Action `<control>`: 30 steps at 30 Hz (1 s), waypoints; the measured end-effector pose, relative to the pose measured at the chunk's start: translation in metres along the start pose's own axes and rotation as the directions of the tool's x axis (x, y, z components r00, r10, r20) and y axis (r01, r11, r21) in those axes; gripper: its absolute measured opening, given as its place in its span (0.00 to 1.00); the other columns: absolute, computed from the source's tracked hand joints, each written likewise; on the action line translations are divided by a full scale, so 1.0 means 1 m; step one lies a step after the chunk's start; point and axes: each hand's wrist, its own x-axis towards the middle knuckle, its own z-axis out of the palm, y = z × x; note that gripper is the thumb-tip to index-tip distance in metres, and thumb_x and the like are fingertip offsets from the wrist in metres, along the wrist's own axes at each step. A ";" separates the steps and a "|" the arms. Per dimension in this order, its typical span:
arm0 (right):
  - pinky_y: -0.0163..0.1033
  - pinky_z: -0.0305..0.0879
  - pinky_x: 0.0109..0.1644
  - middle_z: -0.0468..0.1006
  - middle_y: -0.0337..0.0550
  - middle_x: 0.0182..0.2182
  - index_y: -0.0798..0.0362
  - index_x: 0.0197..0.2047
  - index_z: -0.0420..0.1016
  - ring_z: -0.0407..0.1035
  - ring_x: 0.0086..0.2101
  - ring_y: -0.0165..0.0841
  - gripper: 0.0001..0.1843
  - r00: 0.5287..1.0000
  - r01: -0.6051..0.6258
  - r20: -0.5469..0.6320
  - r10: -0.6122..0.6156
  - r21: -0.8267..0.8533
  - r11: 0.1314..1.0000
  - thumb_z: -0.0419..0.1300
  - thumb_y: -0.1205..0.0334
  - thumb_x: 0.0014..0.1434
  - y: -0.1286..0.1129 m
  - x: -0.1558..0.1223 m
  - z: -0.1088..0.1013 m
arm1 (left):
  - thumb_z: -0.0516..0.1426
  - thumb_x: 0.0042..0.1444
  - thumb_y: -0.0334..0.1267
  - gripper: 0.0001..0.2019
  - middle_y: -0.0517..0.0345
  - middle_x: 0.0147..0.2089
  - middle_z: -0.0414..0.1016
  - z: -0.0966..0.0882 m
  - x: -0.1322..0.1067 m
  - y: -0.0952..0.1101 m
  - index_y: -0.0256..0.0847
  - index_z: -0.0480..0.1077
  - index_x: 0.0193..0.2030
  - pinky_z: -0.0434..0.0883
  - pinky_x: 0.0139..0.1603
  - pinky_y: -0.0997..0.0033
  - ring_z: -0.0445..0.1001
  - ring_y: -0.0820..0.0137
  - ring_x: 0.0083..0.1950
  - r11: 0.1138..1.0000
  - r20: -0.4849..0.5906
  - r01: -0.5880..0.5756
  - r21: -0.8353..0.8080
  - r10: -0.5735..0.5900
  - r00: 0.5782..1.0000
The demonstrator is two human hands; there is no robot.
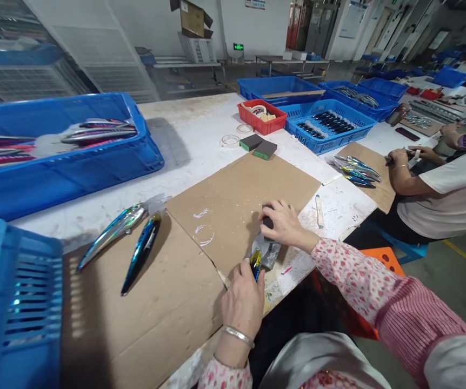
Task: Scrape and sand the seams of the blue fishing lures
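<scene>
My left hand [241, 302] is closed around a fishing lure [256, 265] with a yellow and blue head. Most of its body is hidden by my fingers. The lure's clear lip [259, 244] points away from me, over a grey block [272, 258] at the table edge. My right hand [284, 224] grips a dark sanding block [268, 221] just above the lip; whether they touch I cannot tell. Left of my hands, a silver-blue lure [113, 232] and a dark blue lure [141, 253] lie on cardboard [164, 302].
Two sanding sponges [265, 149], tape rings [230, 141] and a red basket [262, 121] sit beyond the cardboard. Blue crates [71, 162] with lures stand left and back right. A marker [319, 210] lies right of my hand. A co-worker [444, 189] sits at right, near more lures [357, 170].
</scene>
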 end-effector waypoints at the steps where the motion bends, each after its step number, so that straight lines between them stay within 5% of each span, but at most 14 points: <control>1: 0.48 0.56 0.50 0.69 0.44 0.51 0.49 0.41 0.73 0.58 0.50 0.41 0.09 1.000 0.010 0.007 -0.010 0.012 1.000 0.59 0.59 0.56 -0.001 0.000 0.000 | 0.45 0.66 0.41 0.16 0.46 0.46 0.74 0.000 0.000 0.000 0.35 0.60 0.55 0.68 0.33 0.68 0.77 0.63 0.43 1.000 -0.005 -0.002 -0.002 0.002 1.000; 4: 0.47 0.57 0.49 0.69 0.42 0.50 0.47 0.41 0.73 0.59 0.49 0.40 0.09 0.997 0.040 0.065 -0.044 0.064 0.997 0.59 0.58 0.56 -0.004 0.000 0.001 | 0.46 0.65 0.41 0.16 0.45 0.46 0.74 0.001 0.001 -0.001 0.35 0.60 0.55 0.68 0.31 0.68 0.78 0.63 0.41 1.000 -0.020 -0.008 -0.005 0.008 1.000; 9: 0.51 0.56 0.51 0.67 0.46 0.52 0.48 0.43 0.73 0.56 0.51 0.44 0.10 0.991 -0.130 -0.026 0.129 -0.037 0.991 0.57 0.57 0.58 -0.008 0.002 0.003 | 0.45 0.66 0.42 0.17 0.45 0.45 0.74 0.000 0.000 -0.001 0.34 0.61 0.55 0.68 0.31 0.68 0.78 0.62 0.41 1.000 -0.016 0.004 -0.004 -0.004 1.000; 13: 0.49 0.57 0.50 0.68 0.45 0.50 0.47 0.42 0.73 0.57 0.50 0.42 0.09 0.998 -0.054 0.023 0.054 0.017 0.998 0.58 0.56 0.58 -0.008 0.000 0.005 | 0.45 0.66 0.42 0.17 0.44 0.48 0.74 -0.002 0.000 0.000 0.34 0.60 0.56 0.68 0.31 0.68 0.78 0.63 0.40 1.000 -0.003 0.012 0.019 -0.012 1.000; 18: 0.51 0.56 0.50 0.67 0.46 0.51 0.48 0.41 0.74 0.57 0.50 0.44 0.09 0.991 -0.122 -0.050 0.120 -0.040 0.992 0.58 0.58 0.57 -0.008 -0.002 0.004 | 0.45 0.66 0.41 0.17 0.43 0.46 0.75 -0.002 0.001 0.001 0.33 0.60 0.56 0.69 0.33 0.68 0.78 0.62 0.43 1.000 0.005 0.024 0.006 -0.024 1.000; 22: 0.47 0.58 0.49 0.69 0.43 0.49 0.46 0.41 0.73 0.59 0.49 0.41 0.09 1.000 0.001 0.003 -0.001 0.057 0.998 0.60 0.58 0.55 -0.012 -0.011 0.008 | 0.45 0.66 0.41 0.17 0.44 0.47 0.74 0.000 0.002 0.000 0.33 0.61 0.56 0.69 0.33 0.68 0.78 0.62 0.43 1.000 -0.011 0.004 0.009 -0.004 1.000; 27: 0.51 0.58 0.51 0.70 0.46 0.49 0.49 0.38 0.75 0.59 0.50 0.44 0.08 0.965 -0.181 -0.171 0.198 0.110 0.977 0.61 0.60 0.53 0.017 0.006 0.000 | 0.48 0.65 0.44 0.19 0.47 0.46 0.76 -0.009 0.000 -0.016 0.36 0.62 0.57 0.69 0.34 0.69 0.78 0.63 0.43 0.993 -0.063 -0.100 0.058 0.104 0.993; 30: 0.49 0.57 0.55 0.69 0.46 0.47 0.51 0.37 0.76 0.61 0.50 0.41 0.08 0.943 -0.163 -0.236 0.236 0.292 0.943 0.62 0.64 0.50 0.035 0.015 -0.008 | 0.50 0.64 0.46 0.18 0.51 0.45 0.77 -0.016 0.005 -0.029 0.41 0.63 0.56 0.69 0.36 0.69 0.77 0.63 0.44 0.972 -0.122 -0.200 0.122 0.215 0.969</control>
